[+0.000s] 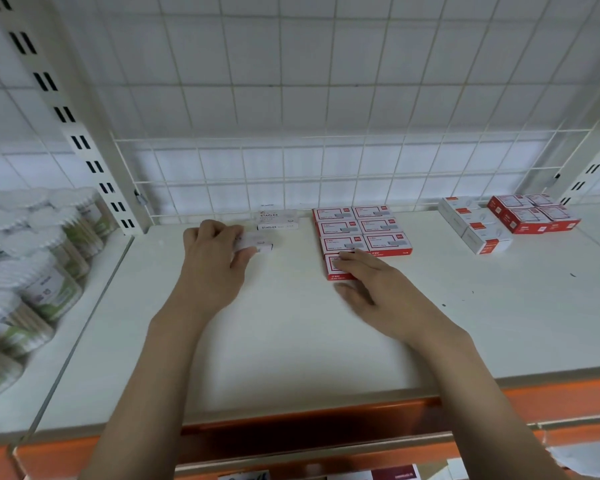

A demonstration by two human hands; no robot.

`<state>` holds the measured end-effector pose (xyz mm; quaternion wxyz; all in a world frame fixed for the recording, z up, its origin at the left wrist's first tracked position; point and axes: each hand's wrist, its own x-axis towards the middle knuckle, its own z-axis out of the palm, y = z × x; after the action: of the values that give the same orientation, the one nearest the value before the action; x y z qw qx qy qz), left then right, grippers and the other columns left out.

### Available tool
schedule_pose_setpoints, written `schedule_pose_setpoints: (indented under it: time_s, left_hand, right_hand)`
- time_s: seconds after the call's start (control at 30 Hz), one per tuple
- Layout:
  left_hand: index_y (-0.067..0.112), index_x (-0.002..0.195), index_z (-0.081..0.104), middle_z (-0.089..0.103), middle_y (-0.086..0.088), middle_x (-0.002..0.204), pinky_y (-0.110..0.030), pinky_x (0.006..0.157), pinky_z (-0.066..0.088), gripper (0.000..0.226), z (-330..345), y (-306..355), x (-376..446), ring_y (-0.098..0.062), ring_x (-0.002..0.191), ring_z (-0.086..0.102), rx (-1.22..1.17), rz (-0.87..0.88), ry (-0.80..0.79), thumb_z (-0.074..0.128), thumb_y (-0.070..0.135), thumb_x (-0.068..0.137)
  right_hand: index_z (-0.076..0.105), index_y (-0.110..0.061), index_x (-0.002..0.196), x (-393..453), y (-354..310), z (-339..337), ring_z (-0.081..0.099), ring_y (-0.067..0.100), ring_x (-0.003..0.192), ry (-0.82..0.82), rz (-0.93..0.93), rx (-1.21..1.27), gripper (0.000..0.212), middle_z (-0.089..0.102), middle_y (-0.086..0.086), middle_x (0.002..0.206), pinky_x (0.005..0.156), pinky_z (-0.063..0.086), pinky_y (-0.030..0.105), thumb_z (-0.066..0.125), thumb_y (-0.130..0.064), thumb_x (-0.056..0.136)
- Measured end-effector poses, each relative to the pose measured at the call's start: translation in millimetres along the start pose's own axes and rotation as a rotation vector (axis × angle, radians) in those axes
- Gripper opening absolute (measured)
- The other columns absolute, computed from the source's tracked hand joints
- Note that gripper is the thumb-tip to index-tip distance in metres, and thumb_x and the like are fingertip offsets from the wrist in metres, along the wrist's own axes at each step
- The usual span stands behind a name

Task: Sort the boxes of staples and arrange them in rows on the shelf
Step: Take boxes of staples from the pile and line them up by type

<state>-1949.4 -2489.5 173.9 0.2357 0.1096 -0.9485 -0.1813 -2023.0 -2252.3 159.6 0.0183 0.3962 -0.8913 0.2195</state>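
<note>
While gripping a white staple box (255,244) with left hand (213,259) and resting flat right hand (371,282) on a red box (336,268): left of it, cotton-swab tubs (32,271); beneath, white shelf (291,341); behind, wire grid (326,168).

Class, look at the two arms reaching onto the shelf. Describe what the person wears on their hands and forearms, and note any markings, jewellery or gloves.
Both the left hand and the right hand are bare: no gloves, rings, watch or bracelets show. The forearms are uncovered down to the bottom edge of the picture, with no sleeve in view. No markings are visible.
</note>
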Motion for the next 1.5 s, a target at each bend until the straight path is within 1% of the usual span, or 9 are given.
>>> schedule_pose_setpoints:
  time_s: [0.17, 0.3, 0.4, 0.47, 0.53, 0.63, 0.97, 1.1, 1.5]
  left_hand:
    - [0.000, 0.119, 0.056, 0.051, -0.017, 0.112, -0.021, 0.091, 0.015, 0.031, 3.6, -12.5, 27.7, -0.029, 0.115, 0.040, -0.017, -0.087, -0.102, 0.053, 0.018, 0.093]
    - [0.000, 0.121, 0.055, 0.050, -0.019, 0.119, -0.026, 0.098, 0.016, 0.032, 8.0, -19.7, 47.6, -0.030, 0.119, 0.038, 0.044, -0.122, -0.194, 0.051, 0.016, 0.094]
    - [-0.002, 0.111, 0.061, 0.052, -0.022, 0.122, -0.035, 0.099, 0.027, 0.031, 16.0, -24.4, 54.5, -0.038, 0.122, 0.040, 0.066, -0.151, -0.244, 0.045, 0.016, 0.091]
    - [0.003, 0.119, 0.057, 0.043, -0.019, 0.136, -0.040, 0.101, 0.031, 0.036, 18.6, -22.9, 51.4, -0.037, 0.132, 0.030, 0.136, -0.160, -0.248, 0.042, 0.017, 0.090]
    - [0.007, 0.131, 0.048, 0.032, -0.014, 0.145, -0.039, 0.103, 0.028, 0.040, 19.6, -14.9, 44.4, -0.033, 0.133, 0.023, 0.214, -0.170, -0.235, 0.044, 0.011, 0.091]
    - [0.008, 0.132, 0.042, 0.036, -0.011, 0.139, -0.036, 0.099, 0.032, 0.038, 28.3, -0.7, 33.0, -0.031, 0.126, 0.030, 0.252, -0.154, -0.211, 0.041, 0.014, 0.094]
    - [0.014, 0.142, 0.025, 0.027, -0.010, 0.145, -0.041, 0.106, 0.023, 0.047, 41.9, 4.0, 37.4, -0.029, 0.134, 0.024, 0.408, -0.165, -0.324, 0.028, 0.033, 0.099]
    - [0.027, 0.147, 0.013, 0.028, -0.012, 0.143, -0.042, 0.105, 0.023, 0.052, 43.1, 8.6, 40.2, -0.032, 0.131, 0.025, 0.425, -0.163, -0.342, 0.025, 0.042, 0.099]
    - [0.027, 0.145, 0.021, 0.028, -0.015, 0.140, -0.044, 0.105, 0.023, 0.055, 48.7, 22.3, 36.7, -0.034, 0.129, 0.025, 0.467, -0.223, -0.346, 0.021, 0.052, 0.096]
  right_hand:
    - [0.052, -0.012, 0.131, 2.2, 0.5, -4.4, 0.028, 0.014, 0.138, 0.002, -0.009, 0.014, 0.039, 0.045, 0.000, 0.141, 0.105, 0.009, 0.006, 0.053, -0.022, 0.093]
    - [0.048, -0.013, 0.133, 5.7, 0.1, -10.8, 0.026, 0.010, 0.138, -0.012, -0.003, 0.019, 0.041, 0.041, -0.002, 0.144, 0.109, 0.016, 0.014, 0.052, -0.021, 0.093]
    - [0.044, -0.015, 0.136, 8.7, -2.3, -15.6, 0.023, 0.011, 0.139, -0.020, 0.019, 0.012, 0.043, 0.038, -0.003, 0.146, 0.112, 0.025, 0.024, 0.049, -0.021, 0.094]
    - [0.043, -0.015, 0.137, 10.2, -4.5, -18.0, 0.021, 0.011, 0.140, -0.015, 0.028, 0.012, 0.044, 0.036, -0.003, 0.147, 0.111, 0.029, 0.028, 0.048, -0.021, 0.094]
    - [0.043, -0.014, 0.137, 12.1, -5.8, -19.8, 0.021, 0.010, 0.140, 0.003, 0.016, 0.000, 0.043, 0.036, -0.003, 0.147, 0.110, 0.021, 0.018, 0.047, -0.022, 0.095]
    - [0.044, -0.013, 0.136, 16.2, -8.0, -19.2, 0.024, 0.011, 0.139, 0.033, 0.001, -0.021, 0.041, 0.039, -0.002, 0.145, 0.099, 0.011, 0.005, 0.047, -0.021, 0.095]
    - [0.044, -0.012, 0.136, 25.6, -16.0, -12.4, 0.030, 0.014, 0.134, 0.021, 0.005, -0.011, 0.043, 0.041, 0.000, 0.143, 0.093, 0.012, 0.002, 0.048, -0.015, 0.093]
    - [0.042, -0.013, 0.137, 25.7, -14.9, -13.2, 0.028, 0.012, 0.136, 0.028, 0.017, -0.012, 0.044, 0.039, -0.001, 0.144, 0.094, 0.008, 0.000, 0.048, -0.017, 0.094]
    - [0.042, -0.015, 0.138, 24.7, -9.6, -14.3, 0.024, 0.012, 0.138, 0.041, 0.019, -0.007, 0.044, 0.037, -0.001, 0.146, 0.096, 0.009, 0.003, 0.047, -0.019, 0.094]
